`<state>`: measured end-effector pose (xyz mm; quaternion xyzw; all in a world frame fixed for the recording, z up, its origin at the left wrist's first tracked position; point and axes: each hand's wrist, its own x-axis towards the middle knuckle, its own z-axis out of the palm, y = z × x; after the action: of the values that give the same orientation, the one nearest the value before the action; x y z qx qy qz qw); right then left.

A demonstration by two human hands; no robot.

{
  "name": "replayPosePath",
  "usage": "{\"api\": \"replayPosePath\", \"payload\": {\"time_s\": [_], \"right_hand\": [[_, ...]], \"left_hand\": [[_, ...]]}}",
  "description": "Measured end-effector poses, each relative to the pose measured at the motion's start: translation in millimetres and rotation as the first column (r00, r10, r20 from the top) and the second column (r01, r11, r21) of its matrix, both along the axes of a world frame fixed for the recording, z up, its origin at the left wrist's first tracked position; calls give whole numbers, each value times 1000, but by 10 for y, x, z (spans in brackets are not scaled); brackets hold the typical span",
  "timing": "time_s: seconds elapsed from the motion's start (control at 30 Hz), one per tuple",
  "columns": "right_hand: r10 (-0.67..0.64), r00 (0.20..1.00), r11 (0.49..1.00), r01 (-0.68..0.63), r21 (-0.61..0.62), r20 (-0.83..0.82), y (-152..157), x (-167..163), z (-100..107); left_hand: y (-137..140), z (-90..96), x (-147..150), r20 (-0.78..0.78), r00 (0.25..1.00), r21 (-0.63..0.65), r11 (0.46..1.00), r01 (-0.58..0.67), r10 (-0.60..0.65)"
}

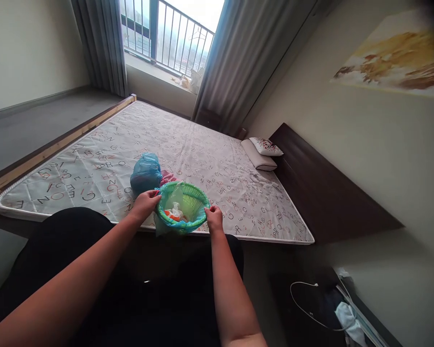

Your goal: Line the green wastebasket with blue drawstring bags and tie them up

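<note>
A green waste basket (198, 193) lined with a thin bluish-green bag is between my hands, at the near edge of the mattress. White and orange scraps of rubbish (174, 213) lie inside it. My left hand (145, 205) pinches the basket's rim and liner on the left side. On the opposite side, my right hand (214, 218) grips the rim with thumb and fingers. Just beyond my left hand, a full blue plastic bag (145, 172) rests on the mattress, with a crumpled pink item (168, 178) beside it.
The letter-patterned mattress (104, 140) fills the bed in front of me. Two pillows (262, 152) sit by the dark headboard (329, 193). Low at the right, a white cable (300, 303) and a white cloth-like item (349, 320) lie on dark furniture. Grey curtains (238, 62) flank the window.
</note>
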<state>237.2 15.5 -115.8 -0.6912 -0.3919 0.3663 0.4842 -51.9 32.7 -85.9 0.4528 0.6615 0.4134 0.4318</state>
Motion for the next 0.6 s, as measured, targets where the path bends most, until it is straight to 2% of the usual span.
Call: {"api": "replayPosePath", "payload": {"time_s": [0.03,0.07,0.13,0.2,0.27,0.37,0.43,0.5,0.6], "right_hand": [[1,995,1000,0,-6,95,-23,-34,18],[6,983,1000,-5,-8,183,-49,-79,37],[35,946,999,-34,-10,322,-106,-189,80],[83,912,996,-81,-22,402,-157,-305,124],[134,892,991,-125,-50,431,-193,-400,163],[174,898,984,-150,-91,403,-208,-493,204],[178,926,983,-150,-107,334,-188,-527,217],[173,962,981,-150,-120,211,-153,-538,231],[147,988,978,-151,-143,-35,-109,-507,282]], "left_hand": [[-13,-4,9,-192,980,6,998,63,-61],[-30,-13,24,-369,921,-15,992,129,-125],[-67,-41,68,-614,752,-105,969,225,-241],[-96,-75,117,-722,623,-183,952,247,-300],[-107,-107,159,-759,570,-219,948,231,-314],[-89,-152,205,-739,590,-225,945,239,-325],[-65,-189,233,-669,667,-155,939,308,-329],[-41,-234,262,-577,742,-51,922,384,-341],[-25,-288,296,-492,788,36,896,443,-370]]}}
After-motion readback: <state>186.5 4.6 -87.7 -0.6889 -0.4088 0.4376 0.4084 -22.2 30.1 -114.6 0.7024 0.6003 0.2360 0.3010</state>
